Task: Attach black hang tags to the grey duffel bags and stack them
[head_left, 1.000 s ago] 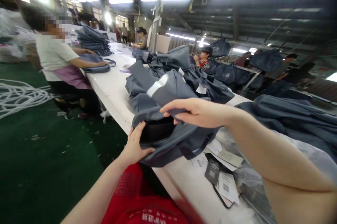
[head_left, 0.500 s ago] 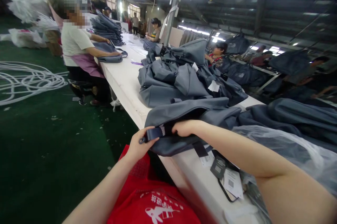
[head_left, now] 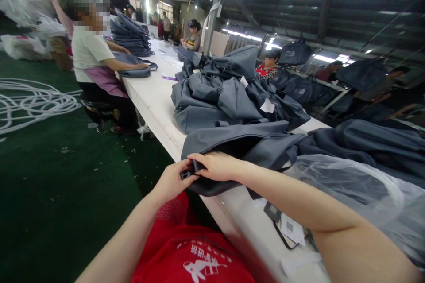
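White cord [head_left: 33, 103] coiled on floor [head_left: 66, 194], far left. Co-worker [head_left: 89, 52] at table [head_left: 149, 97], hands on flat bag [head_left: 134, 71]. Left grip [head_left: 172, 181] pinches strap [head_left: 188, 171]. Right grip [head_left: 215, 165] clenched on same strap, touching left grip. Strap at near edge of grey bag [head_left: 239, 143], which lies at table's near edge. Bag pile [head_left: 215, 97] just behind. Tags [head_left: 290, 229] and clear plastic [head_left: 348, 185] at right.

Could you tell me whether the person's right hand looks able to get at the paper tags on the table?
Probably yes: the paper tags lie uncovered on the table near that forearm, though the right hand would first have to release the grey bag.
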`<state>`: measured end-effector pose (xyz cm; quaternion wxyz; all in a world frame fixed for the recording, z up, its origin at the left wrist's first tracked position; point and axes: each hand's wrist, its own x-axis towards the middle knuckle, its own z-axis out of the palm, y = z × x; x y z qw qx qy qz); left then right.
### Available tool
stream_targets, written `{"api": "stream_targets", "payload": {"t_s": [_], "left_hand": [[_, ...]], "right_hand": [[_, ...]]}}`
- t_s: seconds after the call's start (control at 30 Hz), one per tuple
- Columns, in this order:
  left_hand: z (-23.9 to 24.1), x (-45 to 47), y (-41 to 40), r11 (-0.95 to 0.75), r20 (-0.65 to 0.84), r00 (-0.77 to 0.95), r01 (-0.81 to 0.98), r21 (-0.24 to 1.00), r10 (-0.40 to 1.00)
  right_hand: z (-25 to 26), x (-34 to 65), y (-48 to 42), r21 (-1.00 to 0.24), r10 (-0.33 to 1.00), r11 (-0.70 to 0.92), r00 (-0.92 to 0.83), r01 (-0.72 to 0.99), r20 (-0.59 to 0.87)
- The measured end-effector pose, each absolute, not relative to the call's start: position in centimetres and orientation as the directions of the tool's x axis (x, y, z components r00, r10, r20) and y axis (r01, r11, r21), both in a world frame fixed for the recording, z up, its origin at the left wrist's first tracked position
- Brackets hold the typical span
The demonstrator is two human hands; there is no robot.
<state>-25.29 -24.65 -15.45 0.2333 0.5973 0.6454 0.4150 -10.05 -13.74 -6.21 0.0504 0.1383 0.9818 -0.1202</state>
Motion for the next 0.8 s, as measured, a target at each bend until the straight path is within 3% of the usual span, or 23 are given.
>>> {"api": "stream_targets", "payload": {"t_s": [0.07,0.27,0.37,0.47,0.6,0.7,0.8], "left_hand": [[-15.5,-26.3,-25.6,-0.089,0.214,-0.146,0.589,0.803,0.966],[-15.6,-26.6,-27.8,-0.172,0.307,-0.021,0.792,0.586,0.951],[-16.8,-26.0,-28.2,-0.184,0.353,-0.033,0.806,0.562,0.935],[-17.8,-25.7,-28.4,-0.176,0.402,-0.083,0.806,0.565,0.912],[-17.4,-25.3,-28.6,-0.090,0.396,-0.280,0.709,0.699,0.874],[-17.1,-25.2,-28.4,-0.051,0.284,-0.375,0.524,0.850,0.882],[-18.5,-26.2,-27.8,0.023,0.150,-0.507,0.318,0.948,0.849]], "right_hand": [[-6.2,-9.9,-13.6,-0.216,0.266,0.930,-0.950,0.297,-0.161],[-5.9,-9.8,-13.4,-0.306,0.185,0.925,-0.971,0.224,-0.153],[-6.0,-9.8,-13.3,-0.324,0.169,0.920,-0.970,0.218,-0.174],[-6.3,-10.1,-13.7,-0.260,0.227,0.927,-0.955,0.272,-0.188],[-7.2,-11.1,-14.5,-0.215,0.230,0.941,-0.959,0.262,-0.163],[-7.9,-12.0,-14.8,-0.223,0.146,0.956,-0.969,0.190,-0.201],[-8.4,-12.9,-14.8,-0.189,0.207,0.945,-0.935,0.267,-0.287]]}}
